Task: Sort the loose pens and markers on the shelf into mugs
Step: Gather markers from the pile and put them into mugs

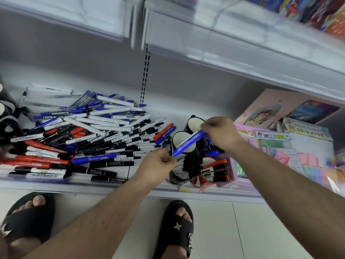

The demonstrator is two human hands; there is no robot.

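Observation:
A blue marker (pixel 189 142) is held slantwise over a black mug with a white inside (pixel 182 142). My left hand (pixel 158 168) pinches its lower end and my right hand (pixel 221 134) grips its upper end. A large heap of loose blue, black, red and white pens and markers (pixel 84 131) covers the white shelf (pixel 149 191) to the left. A second black mug (pixel 195 124) stands behind. In front, one mug holds black markers (pixel 188 167) and another holds red-capped markers (pixel 214 170).
Pink boxes and packaged stationery (pixel 280 146) fill the shelf on the right. An upper shelf (pixel 242 49) overhangs the work area. More dark mugs (pixel 7 113) stand at the far left. My feet in black sandals (pixel 179 228) are on the pale floor below.

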